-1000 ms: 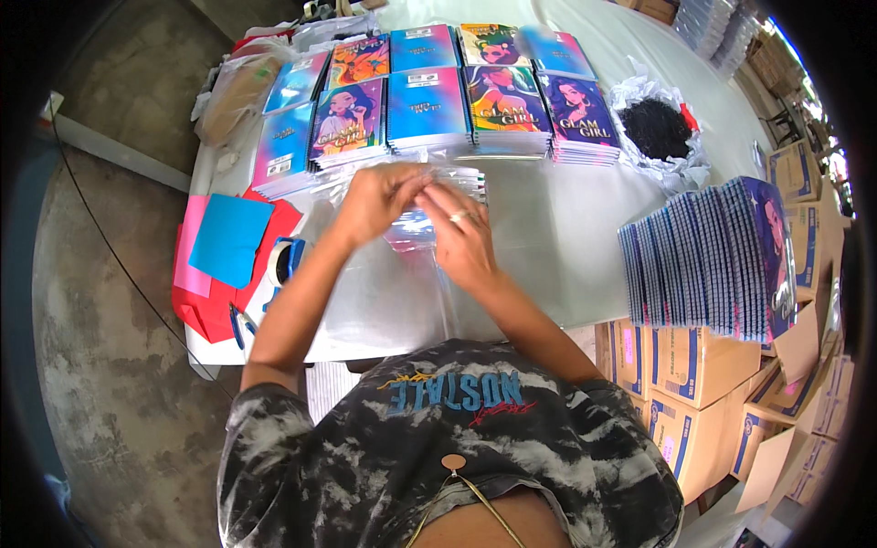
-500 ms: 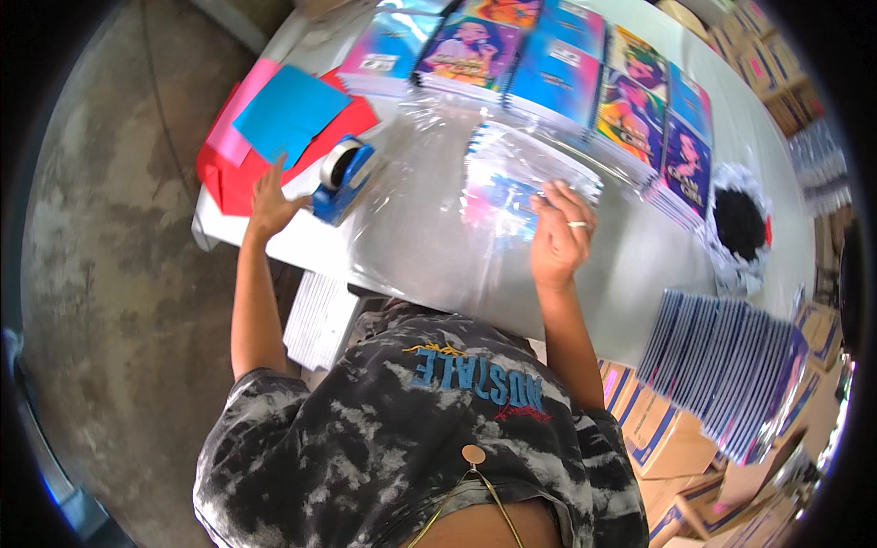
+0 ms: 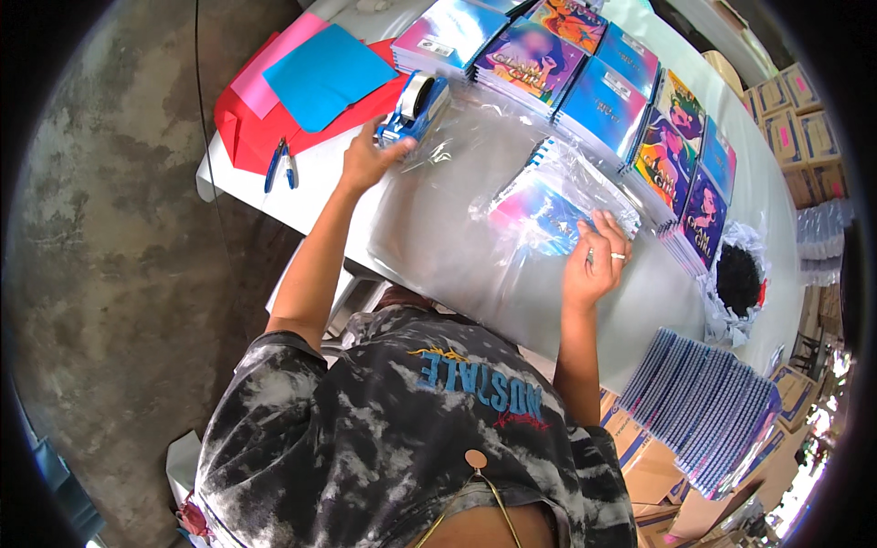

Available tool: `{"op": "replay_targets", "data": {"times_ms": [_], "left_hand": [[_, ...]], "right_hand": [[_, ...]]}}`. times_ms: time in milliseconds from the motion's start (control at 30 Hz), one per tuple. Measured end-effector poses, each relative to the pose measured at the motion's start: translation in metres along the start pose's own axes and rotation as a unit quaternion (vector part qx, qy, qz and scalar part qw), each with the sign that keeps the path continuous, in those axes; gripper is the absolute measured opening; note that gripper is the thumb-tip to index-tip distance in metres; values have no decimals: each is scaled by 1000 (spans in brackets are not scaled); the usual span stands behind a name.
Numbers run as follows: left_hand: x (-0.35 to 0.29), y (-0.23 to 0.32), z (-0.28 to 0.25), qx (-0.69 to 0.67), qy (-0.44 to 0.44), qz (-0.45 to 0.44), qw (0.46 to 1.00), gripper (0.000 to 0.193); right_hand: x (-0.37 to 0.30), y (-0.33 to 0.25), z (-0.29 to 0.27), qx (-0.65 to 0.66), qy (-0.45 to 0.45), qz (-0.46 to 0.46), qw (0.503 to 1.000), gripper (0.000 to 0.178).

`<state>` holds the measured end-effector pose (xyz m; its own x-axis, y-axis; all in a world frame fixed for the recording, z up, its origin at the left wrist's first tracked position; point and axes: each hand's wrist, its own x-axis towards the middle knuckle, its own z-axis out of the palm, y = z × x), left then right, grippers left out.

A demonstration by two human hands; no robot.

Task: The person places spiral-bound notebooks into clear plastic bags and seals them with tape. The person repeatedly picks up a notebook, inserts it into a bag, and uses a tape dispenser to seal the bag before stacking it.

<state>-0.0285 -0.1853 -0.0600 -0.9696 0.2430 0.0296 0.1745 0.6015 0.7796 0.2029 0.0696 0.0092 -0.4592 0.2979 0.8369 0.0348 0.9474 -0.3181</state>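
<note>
1. Several stacks (image 3: 603, 108) of notebooks stand side by side across the table (image 3: 438, 228) in the head view.
2. The left hand (image 3: 375, 160) grasps the near end of the blue dispenser (image 3: 411, 111), which carries 1 roll of tape.
3. The right hand (image 3: 596, 260) has bent fingers touching the right side of the pack (image 3: 539, 215); whether they pinch its film cannot be told.
4. That pack, notebooks in clear film, lies on the table in front of the stacks, to the right of the dispenser.
5. Left of the dispenser are 1 blue sheet (image 3: 329, 78), 1 pink sheet (image 3: 265, 89) and red sheets (image 3: 245, 139), with 2 slim tools (image 3: 274, 166) near the table edge.
6. At right are 1 black bundle (image 3: 736, 279) in white wrapping and 1 long notebook row (image 3: 699, 411).
</note>
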Motion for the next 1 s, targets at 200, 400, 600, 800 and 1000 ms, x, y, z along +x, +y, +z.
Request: {"op": "replay_targets", "data": {"times_ms": [200,400,600,800,1000], "left_hand": [[38,33,-39,-34,-221,-112,968,45],[83,39,-57,-66,-284,-140,946,37],[72,64,-72,-59,-346,-188,917,33],[31,60,-83,-46,-295,-223,928,19],[-7,7,-73,-208,-275,-355,869,18]], "right_hand": [[1,-1,-1,0,-2,5,1000,15],[1,1,-1,18,-10,-2,1000,14],[1,2,-2,24,-10,-2,1000,14],[1,2,1,22,-5,-11,1000,15],[1,1,2,22,3,-15,1000,16]]}}
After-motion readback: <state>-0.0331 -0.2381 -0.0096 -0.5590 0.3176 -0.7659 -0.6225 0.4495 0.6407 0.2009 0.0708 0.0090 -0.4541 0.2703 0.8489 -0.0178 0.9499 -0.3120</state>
